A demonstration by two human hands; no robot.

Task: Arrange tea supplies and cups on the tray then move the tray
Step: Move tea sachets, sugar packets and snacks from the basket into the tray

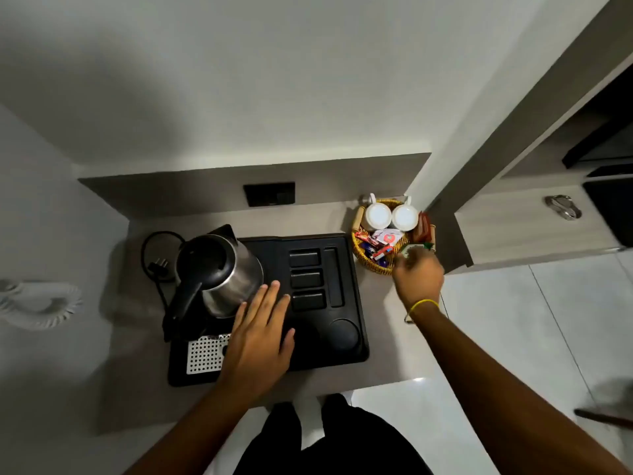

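Grey counter [387, 341] in white-walled nook. Black tray [346, 296] centre, kettle [219, 269] on its left part. Left hand [258, 341] flat, fingers spread, on tray. Right hand [418, 279] pinches green-white sachet [412, 250] at wicker basket [373, 262], right of tray, holding two cups [390, 216].

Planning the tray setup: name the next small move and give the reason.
Probably carry the green packet in the right hand over to a small slot on the black tray. The slots look bare, the wicker basket holds the sachets and both cups, and the left hand rests flat on the tray.
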